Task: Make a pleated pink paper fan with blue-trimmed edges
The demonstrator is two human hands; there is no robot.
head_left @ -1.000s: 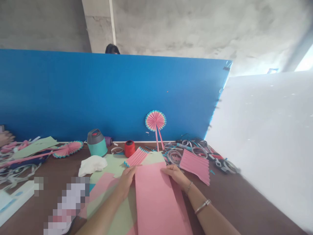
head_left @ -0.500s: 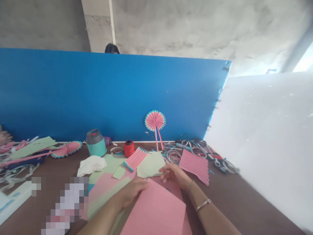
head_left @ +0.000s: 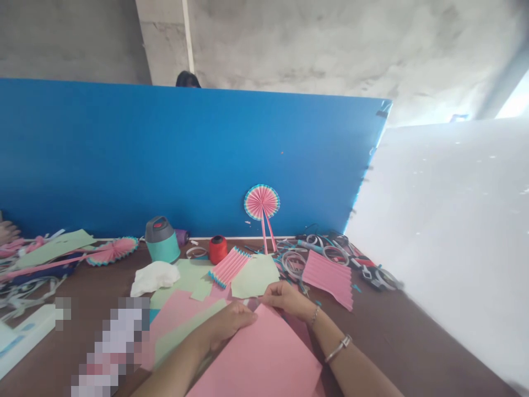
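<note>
A plain pink sheet of paper (head_left: pixel 264 355) lies close in front of me, one corner pointing away. My left hand (head_left: pixel 231 322) pinches its left edge near that far corner. At the corner itself, my right hand (head_left: pixel 287 300) has thumb and fingers pressed together on the paper. More pink and green sheets (head_left: pixel 185 303) lie under and left of my left hand. Just beyond the hands are a pleated pink strip with blue edges (head_left: pixel 230 267) and a light green sheet (head_left: pixel 256 277). To the right of my right hand rests a pleated pink sheet (head_left: pixel 328 278).
A round pink paper fan (head_left: pixel 262 202) leans on the blue partition (head_left: pixel 185 154). Nearby stand a red thread spool (head_left: pixel 217 250) and a teal-and-grey container (head_left: pixel 162 242). A white cloth (head_left: pixel 155 277) lies left. Tangled cords and strips (head_left: pixel 295 264) sit at the back right; another fan (head_left: pixel 112 251) lies left.
My right hand has moved left and down from beside the paper and closed on its far corner. The pink sheet has shifted slightly right, my left hand with it.
</note>
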